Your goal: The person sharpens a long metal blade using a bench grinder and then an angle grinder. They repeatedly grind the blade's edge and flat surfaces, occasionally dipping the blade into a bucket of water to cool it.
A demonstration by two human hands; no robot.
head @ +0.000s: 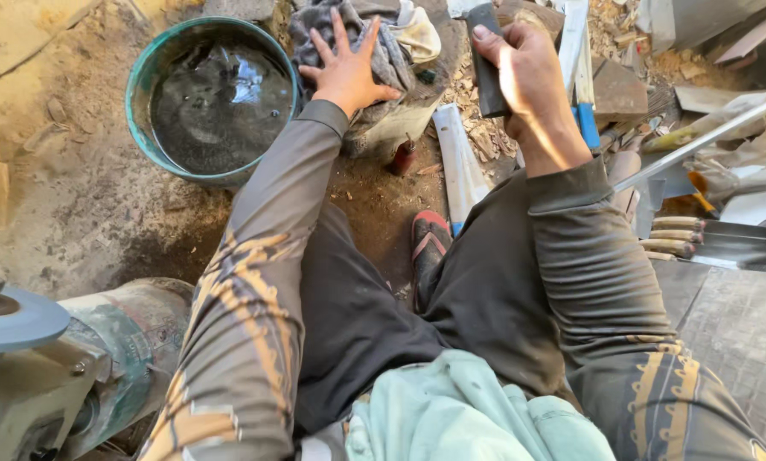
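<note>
My left hand (346, 70) lies flat with fingers spread on a grey cloth (390, 53) draped over a block, just right of a green bucket (140, 85) of dark water. My right hand (522, 70) is raised and wrapped around a dark flat rectangular block (485, 75), thumb along its top edge. Both arms wear dark grey sleeves with tan patterns.
A bench grinder with a grey wheel (16, 320) stands at the lower left. A small red bottle (405, 157) and a white board (460, 162) lie on the dirt floor. Wood scraps (619, 90), metal sheets (733, 243) and a metal rod (707, 137) crowd the right. A red sandal (430, 243) shows between my knees.
</note>
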